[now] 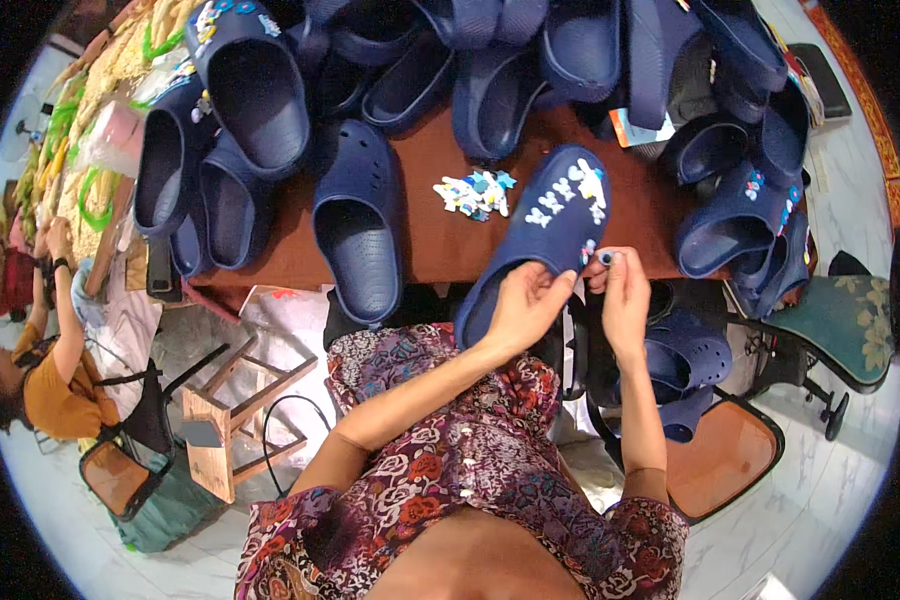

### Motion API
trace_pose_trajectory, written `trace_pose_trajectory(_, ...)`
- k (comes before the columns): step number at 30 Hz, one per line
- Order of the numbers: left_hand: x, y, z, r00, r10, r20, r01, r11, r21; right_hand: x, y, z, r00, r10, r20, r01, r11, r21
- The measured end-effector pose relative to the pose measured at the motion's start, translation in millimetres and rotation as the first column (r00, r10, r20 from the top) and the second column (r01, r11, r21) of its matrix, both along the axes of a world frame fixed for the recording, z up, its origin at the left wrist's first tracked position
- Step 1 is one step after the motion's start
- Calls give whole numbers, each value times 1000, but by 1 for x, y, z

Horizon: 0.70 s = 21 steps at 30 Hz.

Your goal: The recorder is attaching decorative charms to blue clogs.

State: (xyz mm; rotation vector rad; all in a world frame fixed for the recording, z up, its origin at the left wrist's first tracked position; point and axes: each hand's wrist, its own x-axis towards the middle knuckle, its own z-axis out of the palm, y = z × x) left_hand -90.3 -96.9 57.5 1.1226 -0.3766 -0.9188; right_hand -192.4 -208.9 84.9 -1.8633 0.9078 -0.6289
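A navy blue clog [550, 225] lies at the near edge of the brown table [430, 255], its toe pointing away and white charms [566, 197] set across its top. My left hand [530, 308] grips this clog at its opening, with the thumb on the side rim. Beside that rim, my right hand [625, 295] pinches a small round charm [606, 258], dark in the middle and pale around it. To the left, a plain navy clog [360, 220] without charms rests at the table edge. Between the two clogs sits a small pile of white and blue charms [473, 194].
Many navy clogs [410, 85] crowd the back of the table. Decorated clogs stand at the left [250, 90] and right [735, 225]. Below are a wooden stool [210, 435], an orange-seated chair [725, 450] and more clogs [685, 360]. Another person [60, 385] works at far left.
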Motion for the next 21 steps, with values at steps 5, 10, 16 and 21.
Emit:
trace_pose_trajectory(5,-5,7,7,979,-34,201,5,990,140,32,-18,47,992,65,-110,-86,975,-204)
trace_pose_trajectory(10,-6,-8,-10,999,46,-5,-46,999,-4,103,-21,69,884,335,-325,-467,650,-600)
trace_pose_trajectory(16,3,-12,-6,998,-32,-51,31,999,-19,173,-31,20,652,339,-678,-739,483,-470)
trace_pose_trajectory(21,5,-11,8,986,-37,-165,21,995,-97,182,-28,6,655,322,-683,-718,547,-431)
